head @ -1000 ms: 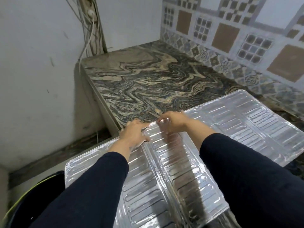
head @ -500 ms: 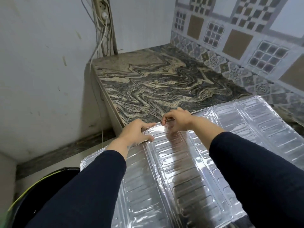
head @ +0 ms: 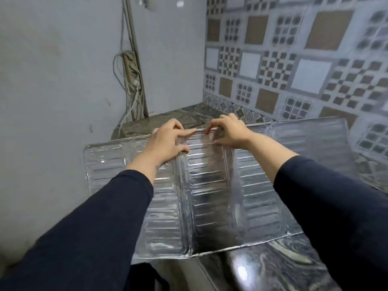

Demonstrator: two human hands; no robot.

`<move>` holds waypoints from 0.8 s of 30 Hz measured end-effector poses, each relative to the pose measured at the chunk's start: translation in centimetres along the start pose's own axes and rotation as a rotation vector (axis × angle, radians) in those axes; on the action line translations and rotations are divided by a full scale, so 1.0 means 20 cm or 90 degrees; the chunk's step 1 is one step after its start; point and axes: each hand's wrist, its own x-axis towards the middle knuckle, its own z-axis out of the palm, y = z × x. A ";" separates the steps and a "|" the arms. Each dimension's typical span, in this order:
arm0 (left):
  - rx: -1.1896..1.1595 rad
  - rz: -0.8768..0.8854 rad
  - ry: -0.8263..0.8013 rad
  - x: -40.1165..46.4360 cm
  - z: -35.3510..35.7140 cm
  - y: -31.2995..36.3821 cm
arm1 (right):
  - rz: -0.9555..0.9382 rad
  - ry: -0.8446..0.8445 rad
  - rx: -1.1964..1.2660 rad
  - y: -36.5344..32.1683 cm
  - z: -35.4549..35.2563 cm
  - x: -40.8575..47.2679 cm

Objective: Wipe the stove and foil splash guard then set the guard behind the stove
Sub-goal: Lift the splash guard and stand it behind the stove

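The ribbed foil splash guard (head: 210, 198) is a shiny folding sheet with three panels, held tilted up off the marbled counter (head: 283, 267). My left hand (head: 168, 141) grips its top edge at the fold between the left and middle panels. My right hand (head: 228, 133) pinches the same top edge just to the right. The guard's left panel hangs past the counter's left end. Its right panel reaches toward the tiled wall. No stove is in view.
A patterned tile wall (head: 294, 66) rises behind the counter on the right. On the grey wall to the left hangs a power strip (head: 131, 68) with loose white cables. A dark bin (head: 151, 278) sits low beyond the counter's left end.
Both hands have lifted the guard's far edge, raising it from lying flat to tilted upright. My head has tipped up, showing more wall and less counter.
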 end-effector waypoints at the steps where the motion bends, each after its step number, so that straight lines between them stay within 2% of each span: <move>1: 0.019 0.018 0.019 0.00 -0.04 0.02 | -0.005 0.015 0.009 -0.02 -0.04 -0.01; 7: 0.127 0.098 0.087 0.00 -0.21 0.12 | -0.020 0.096 0.073 -0.09 -0.18 -0.06; 12: 0.092 0.106 0.067 0.02 -0.19 0.25 | 0.002 0.161 0.174 -0.12 -0.21 -0.12; 16: 0.069 0.085 0.062 0.03 -0.16 0.26 | 0.019 0.168 0.152 -0.07 -0.24 -0.18; 20: 0.060 0.095 0.099 0.07 -0.18 0.22 | 0.095 0.190 0.063 0.13 -0.34 -0.28; 24: 0.052 0.097 0.122 0.11 -0.20 0.18 | 0.201 0.231 0.045 0.33 -0.45 -0.38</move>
